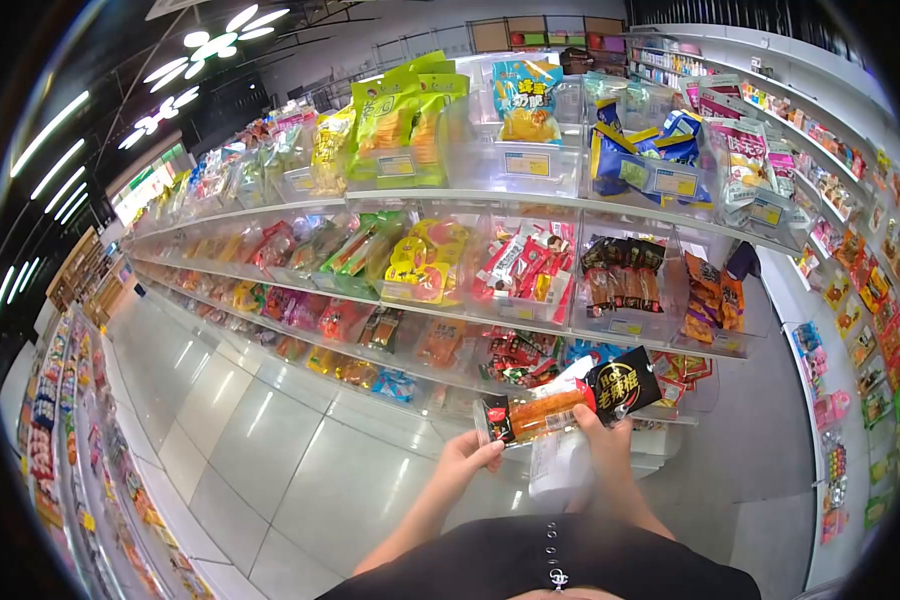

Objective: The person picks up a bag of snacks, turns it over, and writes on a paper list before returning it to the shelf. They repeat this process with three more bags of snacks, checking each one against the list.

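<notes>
Both hands grip one long snack packet (545, 413), held tilted in front of my body. Its clear middle shows reddish-brown sticks, and its black right end carries the word "Hot" and Chinese characters. My left hand (467, 457) pinches the left end between thumb and fingers. Closed on the packet's right part is my right hand (607, 442), its thumb on top. A white object (558, 468) shows beneath the packet, beside my right hand; I cannot make out what it is. Similar dark packets of sticks (622, 275) stand in a clear bin on the middle shelf.
A tiered shelf unit (530, 200) with clear bins of bagged snacks stands right in front. Green snack bags (408, 120) rise from its top tier. More stocked shelves line the left (95, 450) and right (870, 300). Tiled floor (270, 430) runs along the aisle.
</notes>
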Action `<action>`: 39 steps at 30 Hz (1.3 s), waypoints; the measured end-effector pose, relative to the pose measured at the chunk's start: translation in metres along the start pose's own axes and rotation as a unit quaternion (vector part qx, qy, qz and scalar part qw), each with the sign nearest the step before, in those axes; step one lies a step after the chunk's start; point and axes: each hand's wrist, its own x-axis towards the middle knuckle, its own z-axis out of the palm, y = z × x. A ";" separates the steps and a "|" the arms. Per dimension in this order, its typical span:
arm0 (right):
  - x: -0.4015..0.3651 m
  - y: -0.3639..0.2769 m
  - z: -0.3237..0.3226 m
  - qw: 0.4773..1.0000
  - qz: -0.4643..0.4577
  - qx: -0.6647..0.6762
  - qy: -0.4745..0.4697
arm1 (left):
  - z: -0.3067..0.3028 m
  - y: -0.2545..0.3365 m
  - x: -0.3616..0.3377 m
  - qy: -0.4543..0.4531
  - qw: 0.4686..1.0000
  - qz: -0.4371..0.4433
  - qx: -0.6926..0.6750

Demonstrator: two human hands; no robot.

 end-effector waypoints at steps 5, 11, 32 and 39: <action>-0.001 0.003 0.003 0.999 -0.037 -0.012 -0.008 | 0.003 -0.005 0.003 0.011 0.999 0.008 0.029; -0.014 0.010 0.014 0.999 0.002 -0.038 -0.026 | -0.009 -0.020 -0.006 0.035 0.999 -0.022 0.010; -0.015 0.025 0.025 0.996 -0.018 -0.031 -0.087 | -0.016 -0.021 -0.019 0.070 0.997 -0.008 -0.039; -0.021 0.025 0.021 0.995 0.004 -0.073 -0.060 | -0.018 -0.022 -0.017 0.059 0.998 -0.007 -0.008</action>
